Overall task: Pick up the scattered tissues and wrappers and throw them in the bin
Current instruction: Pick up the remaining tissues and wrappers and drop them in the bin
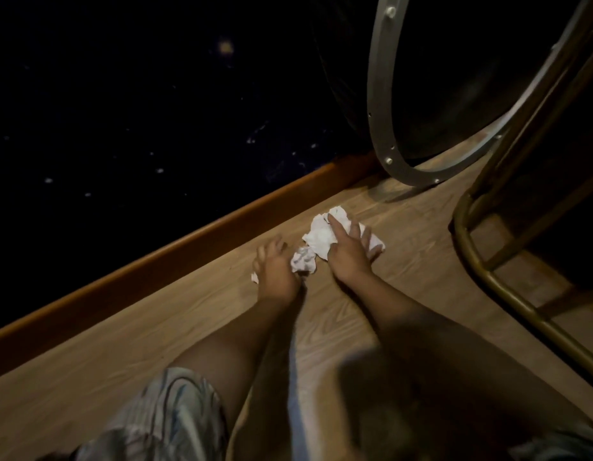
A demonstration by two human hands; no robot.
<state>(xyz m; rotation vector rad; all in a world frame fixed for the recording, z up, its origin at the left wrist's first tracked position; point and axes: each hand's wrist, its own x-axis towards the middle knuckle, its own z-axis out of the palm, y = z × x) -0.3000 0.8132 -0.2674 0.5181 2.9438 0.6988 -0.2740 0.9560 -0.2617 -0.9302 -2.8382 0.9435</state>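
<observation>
On the wooden floor lies a flat, creased white tissue. My right hand rests on top of it with fingers spread and the index finger stretched across the paper. Just left of it, my left hand is curled around a crumpled white tissue ball. A scrap of the white paper pokes out on the hand's far left side. Both forearms reach down from the bottom of the view. I cannot make out a bin with certainty in this dim light.
A large dark round object with a metal rim stands tilted at the upper right. Brass-coloured metal chair legs curve along the right side. A wooden trim strip borders dark speckled carpet on the left. My knee in striped shorts is below.
</observation>
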